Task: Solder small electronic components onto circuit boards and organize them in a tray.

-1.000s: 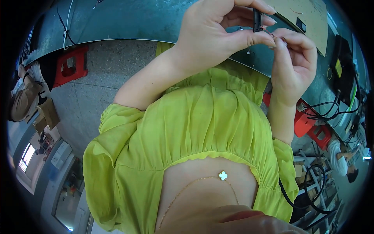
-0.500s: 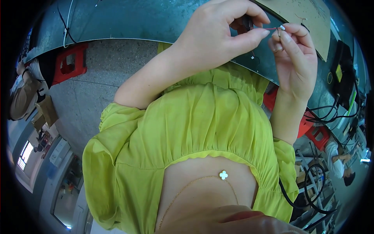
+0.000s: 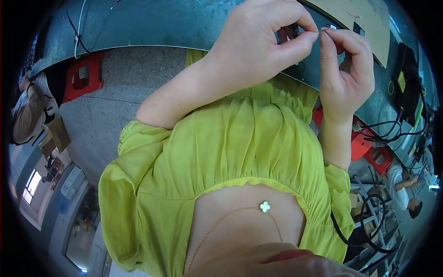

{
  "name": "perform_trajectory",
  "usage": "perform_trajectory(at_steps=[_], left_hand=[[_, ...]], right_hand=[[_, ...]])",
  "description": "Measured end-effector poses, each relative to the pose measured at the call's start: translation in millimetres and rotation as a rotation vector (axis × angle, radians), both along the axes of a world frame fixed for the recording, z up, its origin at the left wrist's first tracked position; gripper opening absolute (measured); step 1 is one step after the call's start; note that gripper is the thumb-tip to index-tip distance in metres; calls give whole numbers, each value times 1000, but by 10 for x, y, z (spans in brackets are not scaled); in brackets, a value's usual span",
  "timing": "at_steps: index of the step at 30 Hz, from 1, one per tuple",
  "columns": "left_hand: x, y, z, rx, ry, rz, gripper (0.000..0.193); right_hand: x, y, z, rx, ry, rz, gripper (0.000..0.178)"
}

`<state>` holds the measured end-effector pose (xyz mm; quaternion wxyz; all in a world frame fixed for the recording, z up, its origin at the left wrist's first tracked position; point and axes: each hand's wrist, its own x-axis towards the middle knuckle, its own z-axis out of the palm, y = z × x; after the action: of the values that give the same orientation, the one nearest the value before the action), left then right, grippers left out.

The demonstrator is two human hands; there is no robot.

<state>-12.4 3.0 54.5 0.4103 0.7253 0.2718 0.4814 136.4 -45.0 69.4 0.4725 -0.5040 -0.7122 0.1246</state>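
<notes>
My left hand (image 3: 263,39) is closed, thumb and index fingertip pinched together above the bench edge. A dark object (image 3: 289,32) shows inside its curled fingers, too covered to name. My right hand (image 3: 346,69) is also closed in a pinch, its fingertips almost touching the left ones. Between them a short bit of thin red wire (image 3: 325,29) is visible. A small white piece shows by the right fingertips, mostly hidden; it looks like the wire's connector.
The blue-green bench (image 3: 152,23) curves across the top, with a cardboard sheet (image 3: 376,32) at upper right. A black case (image 3: 402,85) and looped black cables (image 3: 392,131) lie further right. Red stools (image 3: 83,76) stand beside the bench. Other people (image 3: 30,108) sit at both sides.
The hands have come together, so less red wire shows between them. My right hand has turned and shifted slightly left, its fingers now bent around the wire end.
</notes>
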Motion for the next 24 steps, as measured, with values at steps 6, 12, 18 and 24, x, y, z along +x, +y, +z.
perform_trajectory(at_steps=[6,12,18,24], left_hand=[[-3,-10,8,-37,188,-45,5],[84,-75,-2,-122,-95,43,5],[69,-69,1,-31,-127,39,7],[58,-72,-45,5,-87,67,11]], right_hand=[[-79,-67,24,-136,620,-17,9],[-85,-50,58,-148,570,-57,7],[-65,-61,67,-102,259,-86,8],[-73,-84,96,-136,151,-98,9]])
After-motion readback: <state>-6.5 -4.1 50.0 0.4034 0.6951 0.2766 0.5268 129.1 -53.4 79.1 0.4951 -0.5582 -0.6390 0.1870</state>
